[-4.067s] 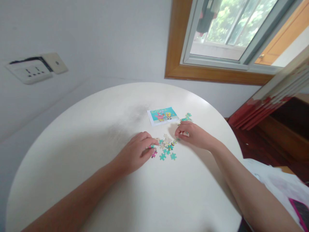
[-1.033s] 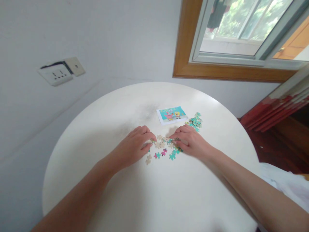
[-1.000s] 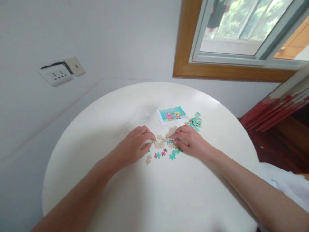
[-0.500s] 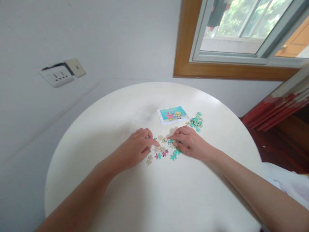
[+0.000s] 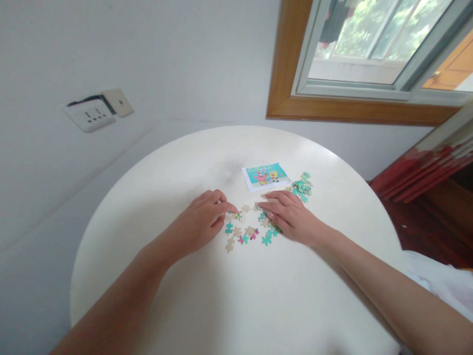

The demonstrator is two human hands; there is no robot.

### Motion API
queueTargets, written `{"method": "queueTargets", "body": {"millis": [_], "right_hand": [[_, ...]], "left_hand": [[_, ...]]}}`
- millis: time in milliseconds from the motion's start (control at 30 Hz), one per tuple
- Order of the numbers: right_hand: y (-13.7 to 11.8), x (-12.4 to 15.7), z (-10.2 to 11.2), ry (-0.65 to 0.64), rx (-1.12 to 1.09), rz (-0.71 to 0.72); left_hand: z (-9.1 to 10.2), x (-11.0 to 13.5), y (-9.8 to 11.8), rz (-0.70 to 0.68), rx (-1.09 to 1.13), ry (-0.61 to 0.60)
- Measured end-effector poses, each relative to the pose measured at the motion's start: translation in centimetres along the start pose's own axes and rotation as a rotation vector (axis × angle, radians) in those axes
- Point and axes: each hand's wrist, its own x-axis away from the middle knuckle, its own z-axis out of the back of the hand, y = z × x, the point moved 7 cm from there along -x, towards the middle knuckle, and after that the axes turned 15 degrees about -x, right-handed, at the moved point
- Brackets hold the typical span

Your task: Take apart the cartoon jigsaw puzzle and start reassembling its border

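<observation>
Teal, pink and beige puzzle pieces [image 5: 247, 231]; white table [image 5: 236, 305].

No legible text, small turquoise cartoon picture card [image 5: 265, 176], pale marks along its top too blurred to read, scattered cardboard jigsaw pieces [image 5: 243, 238] too small to tell.

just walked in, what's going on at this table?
A person is handling loose jigsaw pieces on a round white table with both bare hands. The left hand touches pieces at the cluster's left edge with its fingertips; whether it pinches one is unclear. The right hand lies flat over the cluster's right side. Beyond them lie a cartoon reference card and, right of it, a small separate pile of mostly teal pieces.
</observation>
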Motion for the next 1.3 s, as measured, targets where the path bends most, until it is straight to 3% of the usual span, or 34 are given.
{"method": "queueTargets", "body": {"millis": [333,600,833,1300], "right_hand": [[0.9,-1.1,0.5,0.115,0.026,-0.078],[1.3,-1.5,0.4,0.134,0.054,-0.025],[2.8,-1.1,1.7,0.286,-0.072,-0.068],[2.5,-1.2,1.8,0.27,-0.174,-0.064]], "left_hand": [[-0.6,-0.2,0.0,0.007,-0.03,-0.017],[-0.6,-0.4,0.0,0.015,-0.025,-0.031],[-0.9,-0.4,-0.1,0.012,-0.028,-0.038],[-0.7,-0.3,-0.4,0.019,-0.036,-0.027]]}}
